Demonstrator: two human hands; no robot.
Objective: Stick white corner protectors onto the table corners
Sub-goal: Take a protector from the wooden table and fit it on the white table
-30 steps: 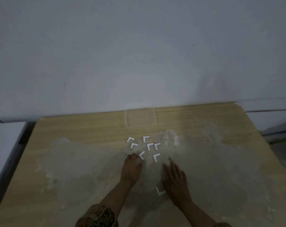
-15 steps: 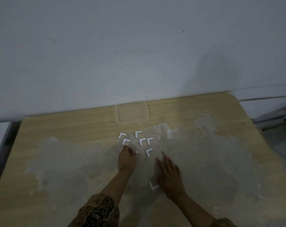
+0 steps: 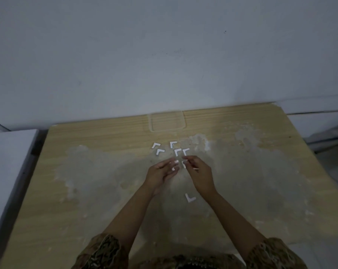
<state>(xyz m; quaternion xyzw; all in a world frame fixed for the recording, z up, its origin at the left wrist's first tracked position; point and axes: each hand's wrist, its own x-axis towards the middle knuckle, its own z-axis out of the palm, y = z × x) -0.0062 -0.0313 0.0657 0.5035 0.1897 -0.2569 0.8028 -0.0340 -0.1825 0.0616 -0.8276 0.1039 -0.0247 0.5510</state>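
Observation:
Several white L-shaped corner protectors (image 3: pixel 178 152) lie in a loose cluster on the worn wooden table (image 3: pixel 106 136), a little beyond my hands. One more protector (image 3: pixel 190 198) lies alone nearer to me, under my right wrist. My left hand (image 3: pixel 159 172) is raised just above the table and pinches a white corner protector (image 3: pixel 174 165) at its fingertips. My right hand (image 3: pixel 200 172) hovers close beside it with its fingers curled toward that piece. Another protector (image 3: pixel 184 163) shows partly behind the right fingertips, and whether they hold anything is unclear.
A clear, flat rectangular lid or tray (image 3: pixel 166 121) lies at the table's far edge against the grey wall. A white surface (image 3: pixel 9 162) adjoins the table on the left. The table's far right corner (image 3: pixel 276 105) is in view. Grey patches cover much of the tabletop.
My left hand has lifted a protector out of the cluster. My right hand has risen from flat on the table and moved in beside the left hand.

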